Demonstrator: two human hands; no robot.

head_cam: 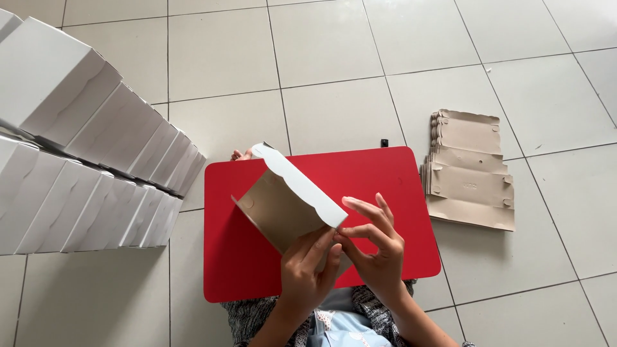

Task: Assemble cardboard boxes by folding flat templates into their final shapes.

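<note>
Head view | half-folded cardboard box (pixel 286 199) held above red board (pixel 385 173) | left hand (pixel 308 273) and right hand (pixel 376 247) both pinch its near corner | seems light, thin, creases easily; best held at folds, not the scalloped flap.

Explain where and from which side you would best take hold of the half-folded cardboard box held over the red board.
Probably grip the half-folded cardboard box at its near corner, coming from the person's side, where the left hand and right hand already pinch it. The white scalloped flap meets the brown panel there, giving fingers a firm double edge above the red board.
</note>
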